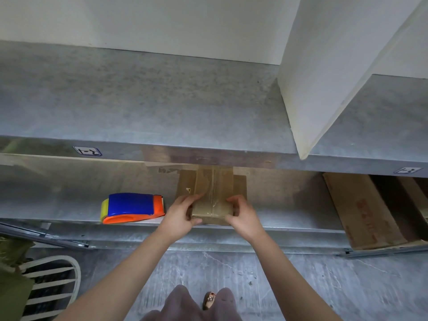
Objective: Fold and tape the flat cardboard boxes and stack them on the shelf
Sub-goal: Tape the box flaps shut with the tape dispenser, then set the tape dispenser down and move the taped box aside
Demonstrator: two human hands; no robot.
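A small taped brown cardboard box (212, 205) sits on the lower metal shelf (289, 205), on top of a wider flat piece of brown cardboard (239, 184). Clear tape runs along its top seam. My left hand (183, 214) grips the box's near left corner, thumb at the front. My right hand (243, 215) grips its near right corner. A blue, orange and yellow tape dispenser (133, 208) lies on the same shelf, just left of my left hand.
The upper metal shelf (150, 100) overhangs the lower one, with a large white box (324, 72) on it at the right. Brown printed cartons (363, 209) fill the lower shelf's right end. A white slatted chair (51, 283) stands at the lower left on the grey floor.
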